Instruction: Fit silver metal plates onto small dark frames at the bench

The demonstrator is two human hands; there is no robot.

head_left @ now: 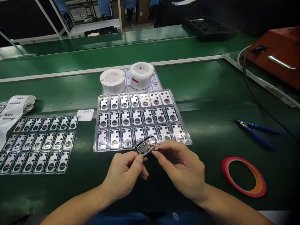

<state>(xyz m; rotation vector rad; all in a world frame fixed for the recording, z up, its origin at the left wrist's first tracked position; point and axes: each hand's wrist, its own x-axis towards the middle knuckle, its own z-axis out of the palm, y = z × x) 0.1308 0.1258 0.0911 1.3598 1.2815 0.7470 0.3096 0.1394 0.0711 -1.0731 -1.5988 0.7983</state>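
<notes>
A small metal plate with a dark rim and round holes [146, 146] is held up, tilted, over the front edge of the middle clear tray [190, 141]. My left hand [126, 172] pinches its near left corner between thumb and fingers. At the plate's right end, my right hand [181, 170] has thumb and forefinger closed on its edge; whether some thin piece is also between those fingertips I cannot make out. Rows of similar plates lie in the tray's pockets, and the held plate hides part of the front row.
Two white label rolls [112, 82] stand on another tray behind. At left lies a second filled tray [67, 170], with a printed label strip [14, 109] and handwritten note [85, 115]. Right are blue-handled pliers [255, 132], a red tape roll [243, 176] and a black cable [260, 104].
</notes>
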